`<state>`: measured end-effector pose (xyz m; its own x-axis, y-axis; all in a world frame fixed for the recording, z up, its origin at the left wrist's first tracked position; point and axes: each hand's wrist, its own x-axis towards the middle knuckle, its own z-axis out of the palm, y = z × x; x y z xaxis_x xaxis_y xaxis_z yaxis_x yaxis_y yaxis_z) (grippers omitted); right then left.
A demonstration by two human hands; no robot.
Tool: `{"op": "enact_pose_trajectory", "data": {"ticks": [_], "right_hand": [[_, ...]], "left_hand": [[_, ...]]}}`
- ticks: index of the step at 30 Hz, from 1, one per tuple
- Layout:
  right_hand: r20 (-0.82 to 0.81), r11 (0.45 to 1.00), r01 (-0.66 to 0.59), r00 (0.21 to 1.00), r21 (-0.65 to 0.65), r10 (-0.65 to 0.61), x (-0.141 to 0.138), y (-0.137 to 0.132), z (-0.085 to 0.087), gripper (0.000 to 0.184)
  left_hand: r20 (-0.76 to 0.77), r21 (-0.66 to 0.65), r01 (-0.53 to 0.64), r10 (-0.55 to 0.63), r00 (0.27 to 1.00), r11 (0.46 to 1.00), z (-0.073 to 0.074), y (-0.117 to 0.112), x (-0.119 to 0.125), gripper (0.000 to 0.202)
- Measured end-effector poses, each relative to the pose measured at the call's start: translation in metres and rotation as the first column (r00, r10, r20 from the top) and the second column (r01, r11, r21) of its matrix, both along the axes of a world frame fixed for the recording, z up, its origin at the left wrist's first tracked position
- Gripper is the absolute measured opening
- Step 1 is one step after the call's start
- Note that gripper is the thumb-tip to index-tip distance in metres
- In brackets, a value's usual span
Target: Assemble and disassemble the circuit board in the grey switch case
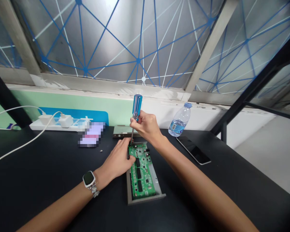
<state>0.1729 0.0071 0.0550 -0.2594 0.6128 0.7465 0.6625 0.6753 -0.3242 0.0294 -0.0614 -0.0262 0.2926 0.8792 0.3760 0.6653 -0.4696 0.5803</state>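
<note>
A green circuit board point(146, 180) sits in a shallow grey metal case point(145, 202) on the black table. My right hand point(147, 124) is wrapped round the blue handle of a screwdriver point(137, 104), held nearly upright. Its shaft slants down to the far left corner of the board, where the tip is hidden by my left fingers. My left hand point(122, 158) grips the left side of the case, its thumb lying over the board's edge. Behind the case lies a flat grey metal cover point(123, 130), partly hidden by my hands.
A water bottle point(180, 122) and a black-screened phone point(193, 150) are at the right. On the left stand a white power strip point(55, 125) with plugs and cables, a blurred-out phone-like object point(91, 135) and a tiny piece point(101, 150). A window wall point(125, 38) rises behind the table.
</note>
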Motion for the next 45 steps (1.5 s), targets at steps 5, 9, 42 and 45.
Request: {"op": "enact_pose_trajectory", "data": {"ticks": [5,9,42,45], "right_hand": [[-0.029,1.0,0.003,1.0,-0.022,-0.003,-0.002,-0.004,0.003,0.026],[0.025,0.992,0.129,0.991,0.006,-0.13,-0.005,-0.012,0.007,0.037],[0.143,0.983,-0.031,0.988,-0.183,0.057,-0.002,-0.003,0.009,0.049],[0.08,0.971,-0.073,0.992,-0.229,0.093,0.001,-0.003,0.01,0.049]], "left_hand": [[-0.006,0.0,-0.011,0.011,1.0,1.0,0.0,-0.001,0.001,0.044],[-0.031,0.016,-0.031,0.031,0.999,0.999,-0.001,-0.002,0.003,0.044],[-0.021,0.036,-0.011,0.011,1.0,0.999,-0.005,0.002,0.001,0.046],[-0.03,0.039,0.005,-0.004,1.0,0.999,-0.005,0.002,-0.001,0.044]]}}
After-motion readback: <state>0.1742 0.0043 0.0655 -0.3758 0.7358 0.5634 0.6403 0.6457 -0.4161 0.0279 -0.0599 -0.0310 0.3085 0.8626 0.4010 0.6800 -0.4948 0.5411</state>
